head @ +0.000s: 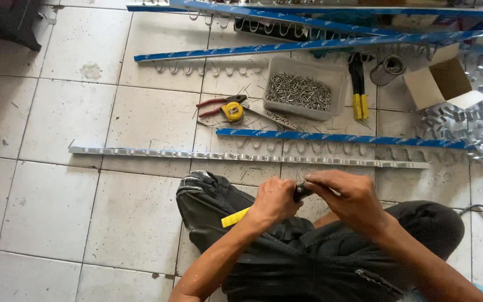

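My left hand [275,200] is closed around a hand tool [236,217] whose yellow handle sticks out below my wrist. Its dark front end [302,192] pokes out between both hands. My right hand [349,197] pinches that dark end with its fingertips. Both hands hover over my knees in dark trousers [225,212]. Just beyond them a long silver metal rail [141,152] with a row of hooks lies across the tiled floor.
A clear plastic box of nails [300,91] sits further out, beside red-handled pliers [214,104] and a yellow tape measure [232,112]. Blue-filmed rails [331,137] lie across the floor. Yellow-handled pliers [358,89], a cardboard box [443,84] and loose silver hooks [476,123] are at right.
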